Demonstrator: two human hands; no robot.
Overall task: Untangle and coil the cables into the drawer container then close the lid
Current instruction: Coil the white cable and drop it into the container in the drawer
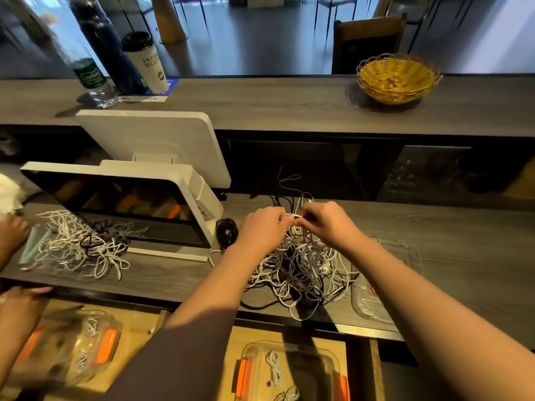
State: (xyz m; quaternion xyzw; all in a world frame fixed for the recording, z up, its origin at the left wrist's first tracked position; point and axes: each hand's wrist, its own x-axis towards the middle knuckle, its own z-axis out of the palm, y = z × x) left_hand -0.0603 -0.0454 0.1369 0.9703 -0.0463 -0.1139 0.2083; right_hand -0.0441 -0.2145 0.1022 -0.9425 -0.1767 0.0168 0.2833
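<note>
Pinching one white cable (295, 217), both hands, left (262, 227) and right (324, 224), work above one tangled pile (301, 270).

single head-worn wide-angle view, aimed forward and down from above counter (434, 227). both forearms seen reaching away from camera, left hand (262, 228) and right hand (325, 224) met near frame centre over cable tangle (301, 267). drawer container (289, 371) cut off at bottom edge, close under camera. upper shelf and basket (398, 78) seen farther off, room beyond. strong bending at frame edges.
</note>
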